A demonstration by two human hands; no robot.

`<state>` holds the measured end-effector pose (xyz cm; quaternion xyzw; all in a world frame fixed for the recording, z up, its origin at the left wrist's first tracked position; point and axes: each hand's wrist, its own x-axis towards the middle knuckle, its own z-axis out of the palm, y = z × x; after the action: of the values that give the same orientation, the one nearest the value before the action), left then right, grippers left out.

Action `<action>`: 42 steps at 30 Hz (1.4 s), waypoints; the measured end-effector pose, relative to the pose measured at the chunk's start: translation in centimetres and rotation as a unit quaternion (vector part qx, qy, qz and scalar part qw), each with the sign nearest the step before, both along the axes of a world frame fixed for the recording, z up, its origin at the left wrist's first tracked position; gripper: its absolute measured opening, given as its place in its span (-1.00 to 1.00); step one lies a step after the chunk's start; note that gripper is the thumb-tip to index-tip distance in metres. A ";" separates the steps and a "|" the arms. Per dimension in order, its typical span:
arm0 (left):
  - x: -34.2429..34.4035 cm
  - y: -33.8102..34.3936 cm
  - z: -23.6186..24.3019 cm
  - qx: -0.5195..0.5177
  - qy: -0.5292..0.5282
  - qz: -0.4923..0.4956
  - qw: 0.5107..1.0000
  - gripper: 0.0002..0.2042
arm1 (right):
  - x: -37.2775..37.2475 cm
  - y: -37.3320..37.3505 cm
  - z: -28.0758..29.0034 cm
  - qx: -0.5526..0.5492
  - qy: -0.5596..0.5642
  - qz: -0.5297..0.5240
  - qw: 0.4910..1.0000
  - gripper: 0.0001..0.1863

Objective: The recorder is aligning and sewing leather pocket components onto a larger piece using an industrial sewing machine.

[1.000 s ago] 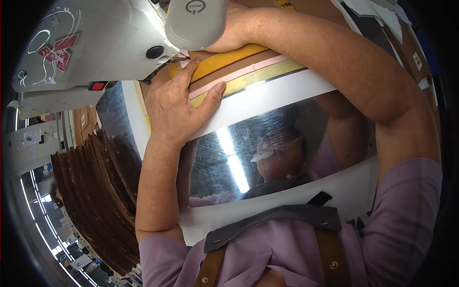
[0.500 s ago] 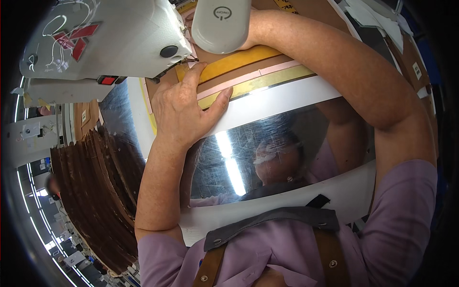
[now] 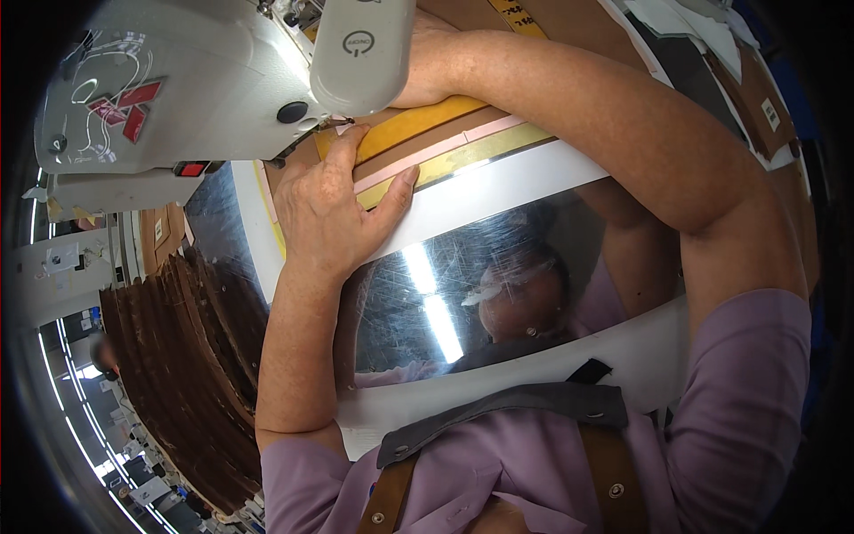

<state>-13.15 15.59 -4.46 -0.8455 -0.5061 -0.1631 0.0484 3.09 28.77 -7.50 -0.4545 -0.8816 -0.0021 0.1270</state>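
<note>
A white sewing machine head [image 3: 178,98] fills the upper left, with a rounded housing [image 3: 358,62] bearing a power symbol. Below its needle area [image 3: 342,121] is a brown panel [image 3: 391,162] with an orange strip [image 3: 418,120], a pink strip and a pale yellow strip [image 3: 454,158]. My left hand [image 3: 334,200] lies spread on these layers, index fingertip beside the needle area, thumb on the pale strip. My right hand [image 3: 418,69] reaches behind the rounded housing; its fingers are hidden there.
A scratched shiny metal plate [image 3: 409,303] with a white border lies before my body. A stack of dark brown sheets [image 3: 169,356] stands at left. White papers [image 3: 694,36] and a brown board [image 3: 747,98] with a label lie at upper right.
The machine and work shifted slightly right in view at half a second ago, then back left and lower now. My hands keep about the same places on the work.
</note>
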 end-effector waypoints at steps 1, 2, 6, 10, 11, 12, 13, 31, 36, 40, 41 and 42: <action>-0.1 0.0 0.0 0.008 0.004 -0.002 1.000 -0.40 | -0.2 0.0 0.2 -0.006 0.002 0.001 1.000 -0.28; -0.1 0.0 0.0 0.016 0.008 -0.004 1.000 -0.41 | -0.3 -0.1 0.3 -0.013 0.004 0.002 1.000 -0.28; -0.2 0.0 -0.1 0.051 0.021 -0.025 0.998 -0.45 | 0.0 0.0 0.5 -0.014 0.014 0.019 1.000 -0.32; -0.1 0.1 -0.1 0.037 0.008 -0.024 0.999 -0.45 | 0.2 0.2 0.7 0.018 0.036 -0.015 0.999 -0.40; -0.2 0.1 -0.1 0.042 0.008 -0.027 0.999 -0.45 | 0.1 0.0 1.0 0.001 0.027 -0.014 1.000 -0.42; -0.2 0.1 -0.1 0.041 0.009 -0.028 0.999 -0.45 | 0.1 0.0 0.9 -0.001 0.028 -0.014 1.000 -0.42; -0.3 0.1 -0.1 0.039 0.010 -0.027 0.999 -0.45 | 0.0 -0.1 0.9 0.006 0.020 -0.010 1.000 -0.42; -0.9 -0.3 -0.1 0.004 0.009 0.004 1.000 -0.41 | 1.6 -1.3 3.8 -0.059 0.092 0.020 0.994 -0.47; 0.0 0.3 -0.4 0.021 0.016 -0.023 0.999 -0.41 | -3.4 4.3 -4.3 0.124 -0.087 -0.195 0.969 -0.49; -0.9 -0.2 -0.1 0.000 0.011 -0.001 1.000 -0.40 | 1.3 -1.3 2.8 -0.057 0.105 0.019 0.993 -0.48; -0.7 -0.2 0.0 0.006 0.006 -0.008 1.000 -0.40 | 1.4 -1.3 2.5 -0.039 0.131 0.017 0.990 -0.48; -0.5 -0.1 -0.1 0.006 0.007 -0.014 1.000 -0.40 | 1.2 -0.8 1.5 -0.039 0.132 0.011 0.990 -0.48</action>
<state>-13.62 15.46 -4.54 -0.8532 -0.4929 -0.1614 0.0547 4.29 27.92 -6.01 -0.4454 -0.8618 0.0933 0.2242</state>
